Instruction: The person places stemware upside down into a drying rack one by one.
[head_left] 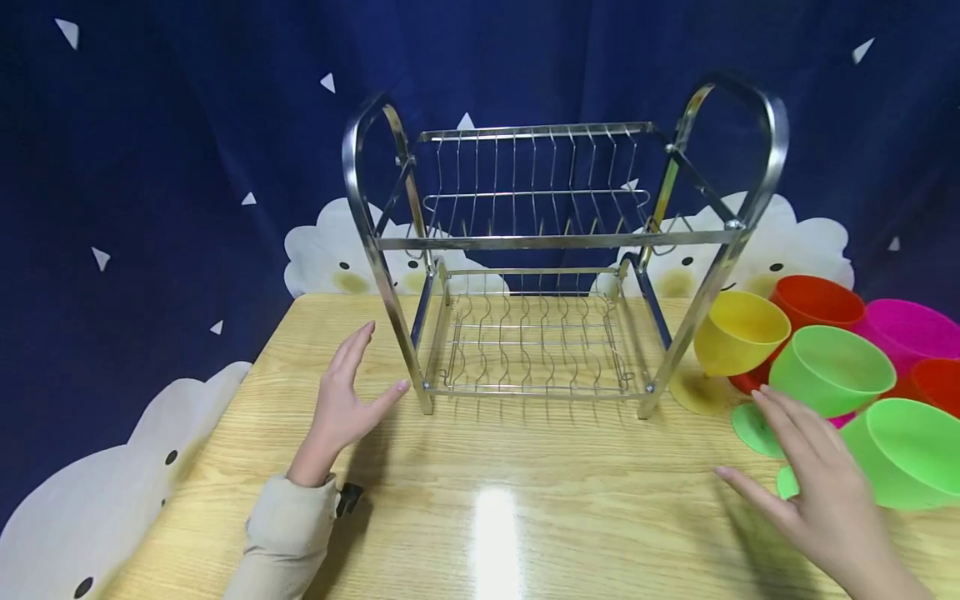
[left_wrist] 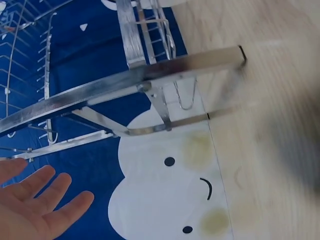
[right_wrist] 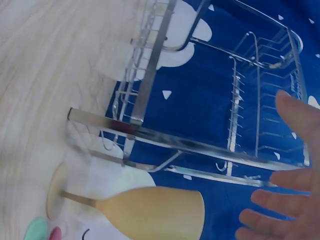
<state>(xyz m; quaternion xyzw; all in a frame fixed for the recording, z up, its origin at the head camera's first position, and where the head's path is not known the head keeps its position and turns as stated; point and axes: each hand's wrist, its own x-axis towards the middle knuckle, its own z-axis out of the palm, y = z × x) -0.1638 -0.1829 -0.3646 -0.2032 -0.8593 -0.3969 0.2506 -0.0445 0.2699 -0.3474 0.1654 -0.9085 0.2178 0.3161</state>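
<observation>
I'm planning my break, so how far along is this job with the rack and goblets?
Looks done: the two-tier rack stands upright on the table.
In hand: nothing held; the left hand and right hand are open, the right beside the goblets.
Left: probably loading, if the goblets belong there; they stand on the table, none on either tier.

One of the hands point(left_wrist: 35, 205), fingers apart, is near a metal rack point(left_wrist: 100, 89) before a blue curtain point(left_wrist: 100, 175).
</observation>
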